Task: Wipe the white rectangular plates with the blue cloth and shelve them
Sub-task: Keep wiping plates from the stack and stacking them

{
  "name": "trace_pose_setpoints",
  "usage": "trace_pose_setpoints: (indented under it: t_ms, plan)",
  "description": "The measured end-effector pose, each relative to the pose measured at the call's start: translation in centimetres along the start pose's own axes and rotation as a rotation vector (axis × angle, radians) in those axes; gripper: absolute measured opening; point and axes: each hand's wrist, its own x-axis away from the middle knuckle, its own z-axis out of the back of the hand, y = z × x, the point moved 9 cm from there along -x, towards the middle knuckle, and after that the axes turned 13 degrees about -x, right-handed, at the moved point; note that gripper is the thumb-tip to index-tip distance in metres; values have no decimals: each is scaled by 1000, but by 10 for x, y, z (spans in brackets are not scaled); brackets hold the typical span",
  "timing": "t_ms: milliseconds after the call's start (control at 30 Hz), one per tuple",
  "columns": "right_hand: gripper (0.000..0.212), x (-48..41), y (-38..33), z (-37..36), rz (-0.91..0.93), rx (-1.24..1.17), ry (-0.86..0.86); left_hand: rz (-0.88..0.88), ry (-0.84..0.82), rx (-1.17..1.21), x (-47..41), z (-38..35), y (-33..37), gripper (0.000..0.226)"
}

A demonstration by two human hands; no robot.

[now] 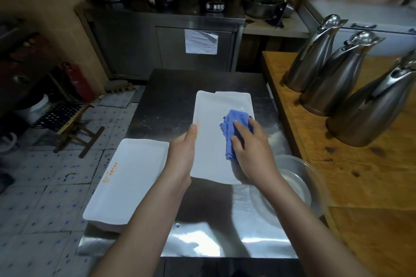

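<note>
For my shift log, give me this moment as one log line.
step: wiping | left grip: holds plate edge | right grip: grips blue cloth on plate | left plate: resting on steel table

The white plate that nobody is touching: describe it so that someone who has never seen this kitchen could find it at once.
Start at the steel table in the middle of the room. On its near left corner lies a white rectangular plate. Unlike the plate being wiped with the blue cloth further right, it lies bare, with no hand on it.
</note>
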Motion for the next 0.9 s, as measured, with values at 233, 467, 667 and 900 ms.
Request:
trace_pose_setpoints:
  t_ms: [233,467,667,900]
  plan:
    - [39,-3,16,17,-51,-152,75,-2,9,-28,14,-15,-7,33]
    - [29,3,44,38,-196,-371,126,18,-17,1,35,-36,-27,33]
    - [19,20,42,44,-95,-531,111,24,17,-31,43,-41,-38,33]
    - [22,26,56,40,-220,-740,89,61,65,3,48,-39,-62,32]
